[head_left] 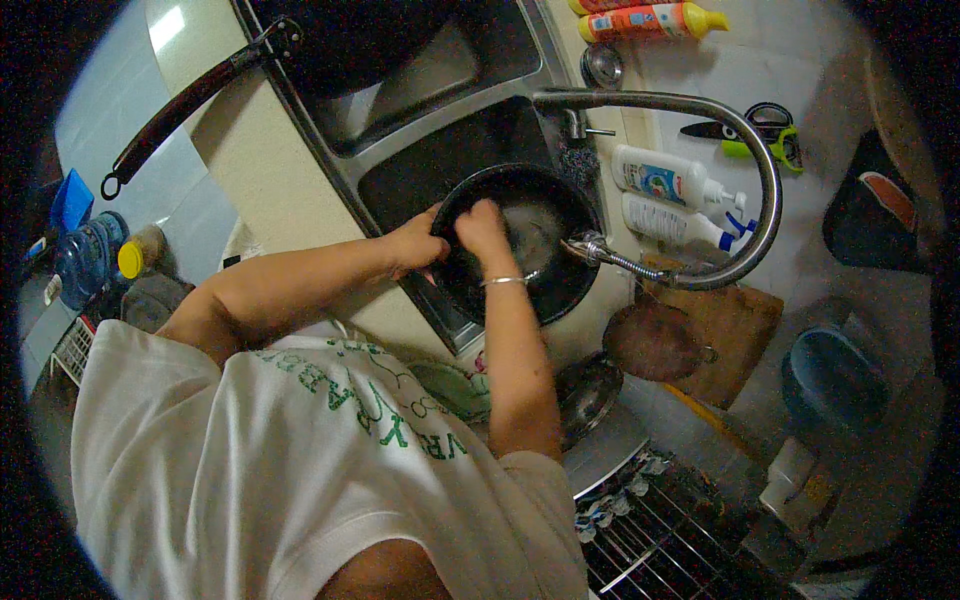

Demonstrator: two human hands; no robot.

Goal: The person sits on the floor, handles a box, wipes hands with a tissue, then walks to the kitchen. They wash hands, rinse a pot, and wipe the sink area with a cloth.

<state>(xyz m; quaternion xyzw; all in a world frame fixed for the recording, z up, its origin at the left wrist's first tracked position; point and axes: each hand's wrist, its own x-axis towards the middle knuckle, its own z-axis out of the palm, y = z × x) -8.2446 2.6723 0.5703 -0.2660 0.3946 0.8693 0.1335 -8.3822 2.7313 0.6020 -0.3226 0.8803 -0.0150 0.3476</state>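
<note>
A round dark pan (559,202) sits in the near basin of a steel double sink (405,187). My left hand (415,244) grips its left rim, with the thumb at the inner edge. Inside the pan, my right hand (482,227) is lowered against the left part of the inner wall, its fingers curled and slightly blurred. Whether anything is under those fingers is hidden. The spray head (589,247) of a curved metal faucet (765,172) hangs over the pan's right rim.
Another dark pan's long handle (187,105) juts over the counter edge from the far basin. White bottles (660,176), green-handled scissors (784,146) and orange squeeze bottles (645,22) lie beyond the faucet. A wooden cutting board (739,337) and a wire rack (660,547) are at right.
</note>
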